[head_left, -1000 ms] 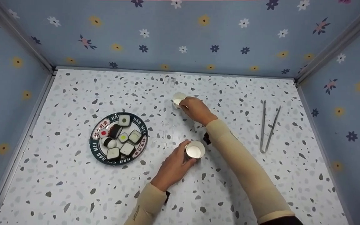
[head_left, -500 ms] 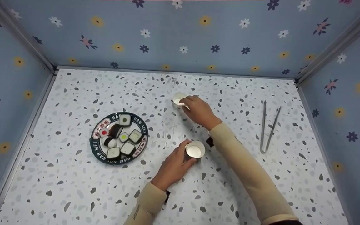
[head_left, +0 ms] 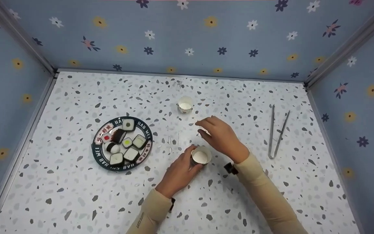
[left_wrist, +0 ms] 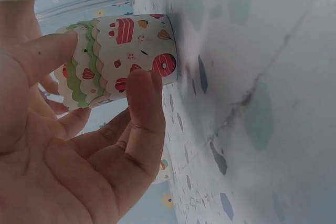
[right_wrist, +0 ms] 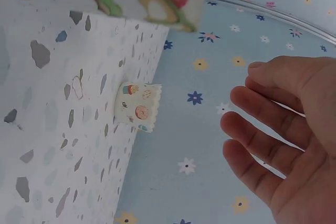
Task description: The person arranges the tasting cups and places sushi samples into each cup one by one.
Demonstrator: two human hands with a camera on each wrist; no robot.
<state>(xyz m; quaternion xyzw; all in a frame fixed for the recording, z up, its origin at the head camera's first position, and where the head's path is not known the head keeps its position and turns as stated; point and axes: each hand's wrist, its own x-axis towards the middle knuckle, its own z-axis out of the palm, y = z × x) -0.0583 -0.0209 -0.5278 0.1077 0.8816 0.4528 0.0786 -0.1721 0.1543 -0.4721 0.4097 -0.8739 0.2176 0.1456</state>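
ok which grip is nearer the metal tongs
Right. In the head view, the right grip is left of the metal tongs, not touching them; the left grip is farther left, holding the near paper cup.

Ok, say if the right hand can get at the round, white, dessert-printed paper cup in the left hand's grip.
Probably yes: the right hand holds nothing, nothing stands between it and the cup, whose open top looks uncovered; the left hand holds its left side.
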